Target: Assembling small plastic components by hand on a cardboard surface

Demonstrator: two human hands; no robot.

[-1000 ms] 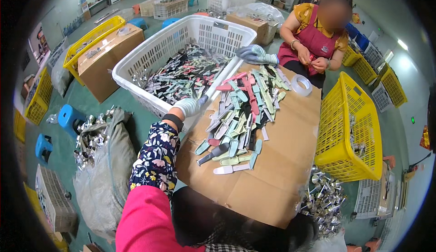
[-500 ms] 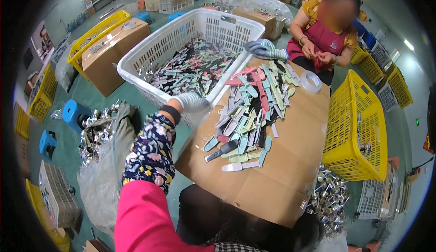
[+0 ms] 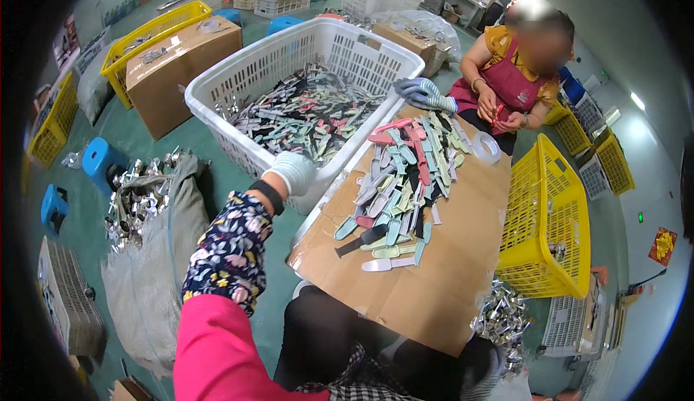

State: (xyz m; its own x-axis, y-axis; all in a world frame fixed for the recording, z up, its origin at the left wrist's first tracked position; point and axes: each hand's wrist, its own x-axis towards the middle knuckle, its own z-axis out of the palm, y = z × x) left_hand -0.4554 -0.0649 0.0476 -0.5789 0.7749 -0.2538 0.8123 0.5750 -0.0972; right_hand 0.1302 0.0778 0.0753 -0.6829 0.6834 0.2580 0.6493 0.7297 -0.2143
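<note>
My left hand (image 3: 293,172), in a white striped knit glove, is at the near rim of a large white plastic basket (image 3: 224,135). Its fingers point toward the contents and are too hidden to show a grip. Inside lie many flat spoon-shaped plastic pieces (image 3: 311,115) in green, pink, grey and black. A heap of similar plastic pieces (image 3: 405,184) covers part of a cardboard sheet (image 3: 434,285) before me. Low at the right, beside my lap, part of my right hand (image 3: 489,376) shows as a blurred striped glove near shiny metal pieces (image 3: 504,321); its fingers are hidden.
A roll of clear tape (image 3: 486,148) and a folded striped glove (image 3: 426,94) lie at the board's far end. A co-worker (image 3: 510,83) sits beyond, both hands on a small red piece. A yellow crate (image 3: 546,220) stands right, a sack of metal pieces (image 3: 155,278) left.
My left hand has drawn back slightly toward me along the basket rim. A striped glove now shows at the lower right. The view has shifted a little.
</note>
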